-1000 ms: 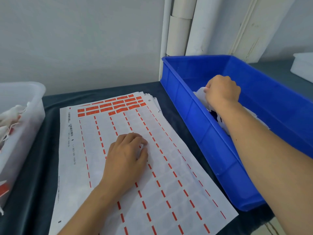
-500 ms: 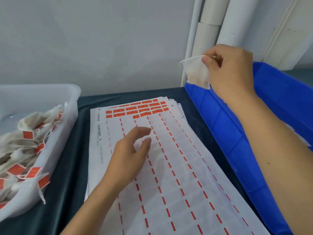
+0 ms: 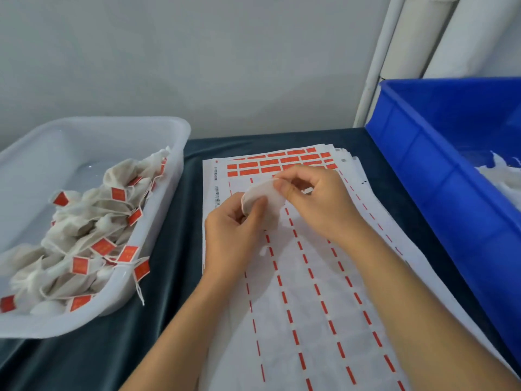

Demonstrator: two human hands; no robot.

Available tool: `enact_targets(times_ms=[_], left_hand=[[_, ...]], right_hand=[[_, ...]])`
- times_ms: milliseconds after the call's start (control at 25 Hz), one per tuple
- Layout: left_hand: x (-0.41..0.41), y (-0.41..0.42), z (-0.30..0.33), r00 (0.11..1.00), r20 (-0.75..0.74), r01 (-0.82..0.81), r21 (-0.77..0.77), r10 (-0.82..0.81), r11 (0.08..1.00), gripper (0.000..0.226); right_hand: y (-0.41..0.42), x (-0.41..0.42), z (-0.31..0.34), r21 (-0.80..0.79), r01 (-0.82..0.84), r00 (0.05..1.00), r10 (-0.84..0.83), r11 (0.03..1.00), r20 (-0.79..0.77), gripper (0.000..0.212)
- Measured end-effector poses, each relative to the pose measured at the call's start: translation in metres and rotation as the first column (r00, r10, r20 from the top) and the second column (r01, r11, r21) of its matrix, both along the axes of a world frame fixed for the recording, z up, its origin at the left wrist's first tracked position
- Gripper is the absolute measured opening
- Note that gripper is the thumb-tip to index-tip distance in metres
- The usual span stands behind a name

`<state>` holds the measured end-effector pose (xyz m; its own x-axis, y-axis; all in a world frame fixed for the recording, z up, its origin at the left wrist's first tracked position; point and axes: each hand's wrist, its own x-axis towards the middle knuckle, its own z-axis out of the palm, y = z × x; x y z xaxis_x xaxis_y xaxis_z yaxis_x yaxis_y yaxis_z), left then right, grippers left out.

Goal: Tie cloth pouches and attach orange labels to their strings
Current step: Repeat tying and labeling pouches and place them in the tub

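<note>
A small white cloth pouch [image 3: 263, 197] is held above the label sheets [image 3: 304, 292], between both hands. My left hand [image 3: 235, 235] pinches its lower left edge with thumb and fingers. My right hand [image 3: 318, 201] pinches its upper right edge near the mouth. The top sheet keeps a few rows of orange labels [image 3: 279, 162] at its far end; the remainder shows only thin orange strips. The pouch's string is not clearly visible.
A translucent white bin [image 3: 158, 128] on the left holds several tied pouches with orange labels [image 3: 103, 246]. A blue crate [image 3: 439, 176] on the right holds more white pouches [image 3: 501, 179]. Dark cloth covers the table [image 3: 180, 249]. White pipes stand behind the crate.
My right hand brought the pouch from above the blue crate down over the sheets. My left hand lifted off the sheet and took hold of the pouch. The view swung left.
</note>
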<state>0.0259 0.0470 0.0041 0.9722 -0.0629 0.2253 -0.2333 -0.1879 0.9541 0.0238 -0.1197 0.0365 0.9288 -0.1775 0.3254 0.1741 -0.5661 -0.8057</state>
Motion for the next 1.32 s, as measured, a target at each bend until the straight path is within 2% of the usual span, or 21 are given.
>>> enact_targets(times_ms=[80,120,160,280,520,600,680,800,920,1000,1120,1240,1320], left_hand=[[0.0,0.0,-0.004,0.996,-0.022,-0.089,0.007,0.089,0.996,0.023],[-0.001,0.0,-0.005,0.995,-0.027,-0.1,0.006,0.1,0.995,0.026],[-0.002,-0.001,-0.005,0.995,-0.023,-0.094,0.002,0.094,0.996,0.027],[-0.007,-0.003,-0.001,0.999,0.052,-0.011,0.061,0.008,0.998,0.022],[-0.008,-0.01,-0.002,0.973,0.13,0.153,0.249,-0.19,0.956,0.023],[-0.006,-0.01,-0.005,0.96,0.109,0.218,0.283,-0.257,0.934,0.04],[-0.004,-0.006,-0.007,0.952,0.069,0.265,0.297,-0.297,0.917,0.052],[-0.004,-0.002,-0.008,0.951,0.022,0.297,0.194,-0.307,0.935,0.061],[-0.002,0.002,-0.005,0.969,-0.052,0.237,-0.084,-0.242,0.968,0.063],[0.002,0.005,-0.004,0.977,-0.075,0.184,-0.183,-0.2,0.966,0.059],[0.004,0.004,-0.003,0.987,-0.094,0.121,-0.117,-0.133,0.986,0.045],[0.004,0.003,-0.003,0.99,-0.113,0.067,-0.115,-0.08,0.991,0.015],[0.002,0.003,-0.004,0.991,-0.11,0.059,-0.115,-0.071,0.992,0.011]], right_hand=[[0.017,-0.004,-0.015,-0.027,0.2,0.971,-0.195,0.979,0.136,0.014],[0.027,-0.007,-0.021,-0.02,0.209,0.958,-0.201,0.978,0.203,0.017],[0.035,-0.009,-0.027,-0.011,0.15,0.961,-0.143,0.989,0.237,0.02],[0.054,-0.014,-0.036,0.01,-0.035,0.978,0.032,0.999,0.208,0.038],[0.047,-0.018,-0.035,0.113,-0.018,0.986,-0.001,0.993,0.168,0.051],[0.047,-0.021,-0.035,0.167,0.004,0.987,-0.03,0.986,0.156,0.049],[0.046,-0.022,-0.035,0.216,0.056,0.98,-0.095,0.975,0.175,0.033],[0.041,-0.02,-0.037,0.217,0.134,0.964,-0.178,0.967,0.199,0.01],[0.036,-0.02,-0.038,0.236,0.13,0.964,-0.179,0.963,0.199,0.011],[0.035,-0.02,-0.038,0.25,0.111,0.966,-0.164,0.962,0.201,0.014],[0.033,-0.02,-0.037,0.254,0.095,0.966,-0.151,0.962,0.21,0.017],[0.029,-0.02,-0.036,0.277,0.151,0.959,-0.209,0.949,0.19,0.018],[0.027,-0.021,-0.036,0.32,0.187,0.958,-0.245,0.929,0.151,0.017]])
